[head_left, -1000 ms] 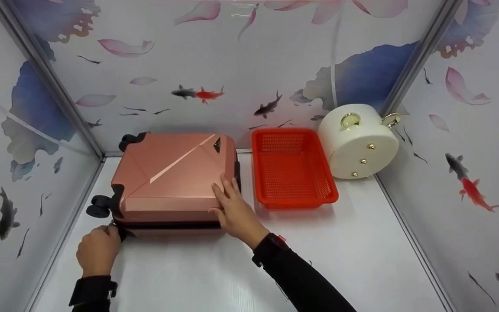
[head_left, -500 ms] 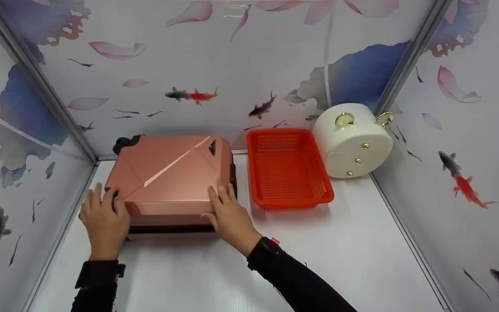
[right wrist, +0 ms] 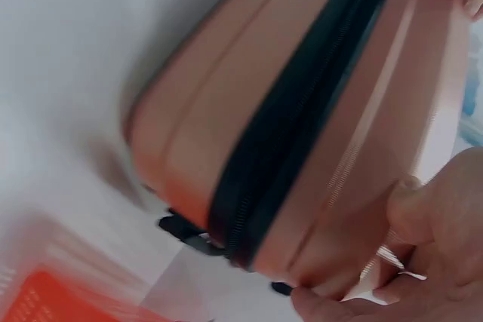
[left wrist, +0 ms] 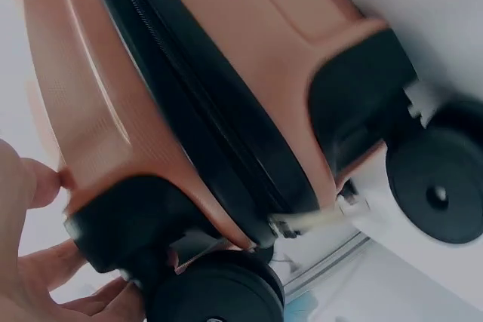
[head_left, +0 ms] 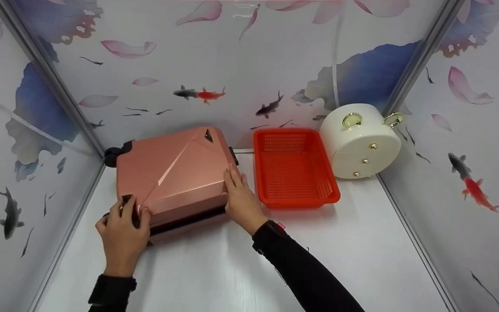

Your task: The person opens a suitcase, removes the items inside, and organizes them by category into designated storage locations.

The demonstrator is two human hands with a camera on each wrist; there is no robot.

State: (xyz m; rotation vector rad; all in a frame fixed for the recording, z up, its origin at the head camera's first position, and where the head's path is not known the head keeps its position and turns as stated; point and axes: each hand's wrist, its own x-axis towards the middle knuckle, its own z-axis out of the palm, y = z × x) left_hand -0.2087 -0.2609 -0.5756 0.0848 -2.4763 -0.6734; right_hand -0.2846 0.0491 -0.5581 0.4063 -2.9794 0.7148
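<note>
A pink hard-shell suitcase [head_left: 180,169] lies flat on the white table, turned at a slant, with a dark zipper band [left wrist: 219,133] along its side. At the near left corner my left hand [head_left: 124,234] grips the case, its fingers bent over the black corner guard by a wheel [left wrist: 219,288]. My right hand [head_left: 244,206] holds the near right corner. In the right wrist view its thumb presses the side of the shell [right wrist: 362,179] while the fingers reach round the corner. Another black wheel [head_left: 111,157] shows at the far left.
Right of the suitcase stands a red plastic basket [head_left: 295,201] with perforated walls. Beside it, in the back right corner, a white round case [head_left: 360,147] with gold ring handles rests against the wall. Printed panels enclose the table [head_left: 340,260] at the back and both sides.
My left hand has gone from low beside the near left wheel up onto that corner. The suitcase has turned, its near left corner swinging toward me and right. My right hand stays at the right corner.
</note>
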